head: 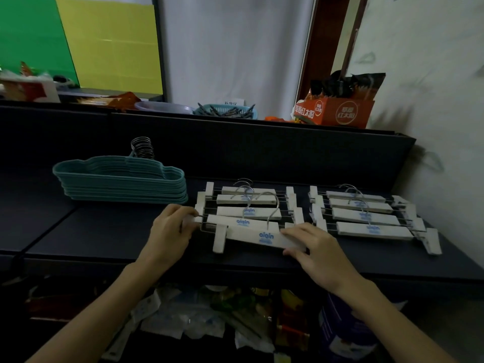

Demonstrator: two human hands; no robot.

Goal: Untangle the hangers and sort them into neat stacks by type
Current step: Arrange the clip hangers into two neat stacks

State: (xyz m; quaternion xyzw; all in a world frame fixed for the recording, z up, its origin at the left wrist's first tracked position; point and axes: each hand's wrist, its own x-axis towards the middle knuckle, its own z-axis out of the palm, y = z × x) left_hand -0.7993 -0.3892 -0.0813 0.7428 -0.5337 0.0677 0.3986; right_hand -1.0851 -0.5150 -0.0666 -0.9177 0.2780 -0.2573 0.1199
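Sorting near done. Left hand (174,226) pinched the left end, right hand (311,247) closed on the right end, of the front white clip hanger (251,235) in the middle row (teal stack (123,182) tidy behind). Next, probably: square it with its row.

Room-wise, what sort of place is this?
Probably a cluttered back room or small workspace: a dark shelf holding sorted hangers, an orange carton on the ledge, and a basket of small items.

Left hand (171,227), right hand (318,254) bare; forearms uncovered, sleeveless in view; no rings, watch.
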